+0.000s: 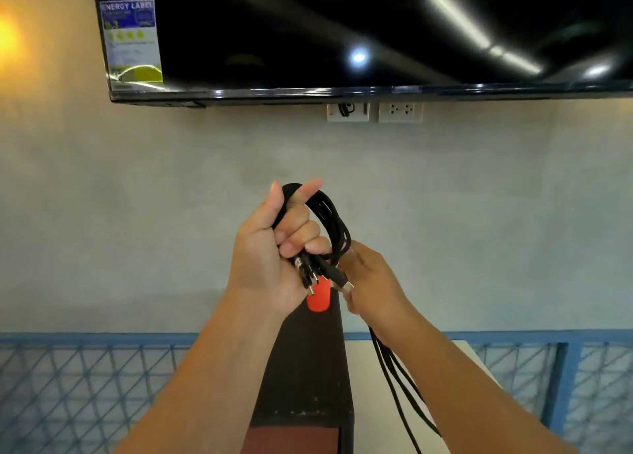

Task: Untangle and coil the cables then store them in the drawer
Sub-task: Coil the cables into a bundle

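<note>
Fingers (301, 231) of the left hand (270, 258) curled tight round the black cables (334, 220), thumb upright against the top of the loops. Holds them as a coil in mid-air, centre of view, before a bare wall. Several plug ends (310, 284) poking down below the fist. Right hand (373, 279) just beside the coil's lower end, back toward the camera, fingertips mostly hidden; appears to pinch the loose strands (394, 375) close to a metal-tipped plug (347, 286). Strands hanging down past the right forearm, out of view. Behind the hands: an orange object (318, 301) at the top of a dark post (305, 368), a blue mesh railing (85, 385). Above: a wall-mounted television (342, 32) with an energy label (132, 39), two sockets (400, 112) just under it.
</note>
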The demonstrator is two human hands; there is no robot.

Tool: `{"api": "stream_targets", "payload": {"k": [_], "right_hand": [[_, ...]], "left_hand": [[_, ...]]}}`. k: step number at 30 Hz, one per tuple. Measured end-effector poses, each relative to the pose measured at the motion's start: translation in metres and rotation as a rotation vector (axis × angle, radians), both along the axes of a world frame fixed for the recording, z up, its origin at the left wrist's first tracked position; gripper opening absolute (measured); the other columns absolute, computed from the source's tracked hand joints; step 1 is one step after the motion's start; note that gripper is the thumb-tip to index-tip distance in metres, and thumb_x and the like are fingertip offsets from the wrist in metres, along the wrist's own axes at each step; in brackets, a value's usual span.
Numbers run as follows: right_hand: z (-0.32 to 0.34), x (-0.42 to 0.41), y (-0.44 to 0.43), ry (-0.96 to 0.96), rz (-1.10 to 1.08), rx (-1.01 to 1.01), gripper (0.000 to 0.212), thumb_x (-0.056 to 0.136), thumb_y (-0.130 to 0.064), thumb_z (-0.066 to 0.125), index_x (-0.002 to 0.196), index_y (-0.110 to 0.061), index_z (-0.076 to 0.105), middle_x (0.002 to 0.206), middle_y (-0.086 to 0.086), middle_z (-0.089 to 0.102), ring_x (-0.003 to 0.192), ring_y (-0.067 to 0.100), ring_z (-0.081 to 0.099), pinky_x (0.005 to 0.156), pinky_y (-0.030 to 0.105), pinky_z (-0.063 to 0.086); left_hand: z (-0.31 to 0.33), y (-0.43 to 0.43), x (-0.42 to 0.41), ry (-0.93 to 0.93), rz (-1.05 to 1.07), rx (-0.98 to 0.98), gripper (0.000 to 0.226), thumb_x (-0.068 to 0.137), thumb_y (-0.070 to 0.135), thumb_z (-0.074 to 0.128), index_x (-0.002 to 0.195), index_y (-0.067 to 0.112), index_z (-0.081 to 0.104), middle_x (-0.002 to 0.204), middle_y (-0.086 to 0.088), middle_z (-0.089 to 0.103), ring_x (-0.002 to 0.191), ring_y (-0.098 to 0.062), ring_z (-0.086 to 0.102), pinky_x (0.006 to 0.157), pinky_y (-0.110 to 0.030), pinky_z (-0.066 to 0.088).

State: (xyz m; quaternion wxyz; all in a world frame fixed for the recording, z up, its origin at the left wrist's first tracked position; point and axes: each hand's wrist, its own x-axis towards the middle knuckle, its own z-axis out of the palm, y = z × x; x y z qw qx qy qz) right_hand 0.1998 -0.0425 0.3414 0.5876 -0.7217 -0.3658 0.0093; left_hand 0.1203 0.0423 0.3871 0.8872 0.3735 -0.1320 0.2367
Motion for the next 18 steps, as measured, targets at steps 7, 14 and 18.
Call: {"api": "stream_targets", "payload": {"k": [7,14,18], "right_hand": [[0.012,-0.005,-0.008,-0.125,0.053,-0.162,0.019,0.096,-0.025,0.043,0.079,-0.030,0.047,0.068,-0.009,0.046,0.060,0.005,0.043,0.056,0.017,0.036],[0.033,-0.003,-0.011,-0.270,0.028,-0.380,0.024,0.095,-0.023,0.041,0.073,-0.031,0.037,0.067,-0.009,0.041,0.053,0.004,0.040,0.050,0.017,0.030],[0.032,-0.004,-0.013,-0.314,0.017,-0.485,0.004,0.093,-0.024,0.043,0.096,-0.022,0.044,0.077,-0.007,0.046,0.061,0.004,0.044,0.054,0.019,0.033]], "left_hand": [[0.026,-0.010,0.006,-0.072,0.135,0.125,0.034,0.098,0.028,0.035,0.112,0.005,0.055,0.042,0.009,0.029,0.035,-0.004,0.030,0.043,-0.016,0.039],[0.036,-0.026,0.026,-0.091,0.384,0.295,0.027,0.099,0.029,0.034,0.114,0.013,0.050,0.047,0.010,0.036,0.041,-0.003,0.036,0.055,-0.022,0.039],[0.033,-0.027,0.034,-0.087,0.519,0.442,0.014,0.100,0.027,0.034,0.097,0.025,0.047,0.053,0.009,0.035,0.050,-0.005,0.035,0.057,-0.018,0.041]]}}
